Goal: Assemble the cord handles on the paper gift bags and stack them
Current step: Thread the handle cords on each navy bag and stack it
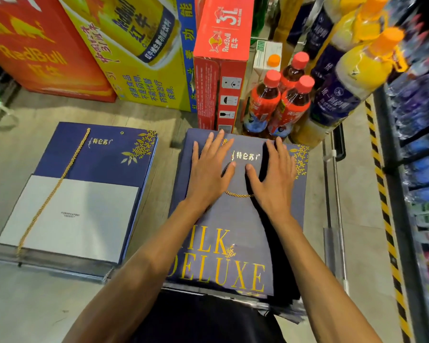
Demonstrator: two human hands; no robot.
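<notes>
Head view reads gold "ILK DELUXE" lettering on the navy gift bag (223, 243), which lies flat atop a stack (282, 310) straight ahead. A red carton (221, 45) behind it says "RedBull". The left hand (208, 169) and right hand (274, 174) press the bag with straight, spread fingers, gripping nothing. A gold cord handle (238, 195) shows between the wrists. A second bag stack (89, 157) on the left carries a loose gold cord (50, 194).
</notes>
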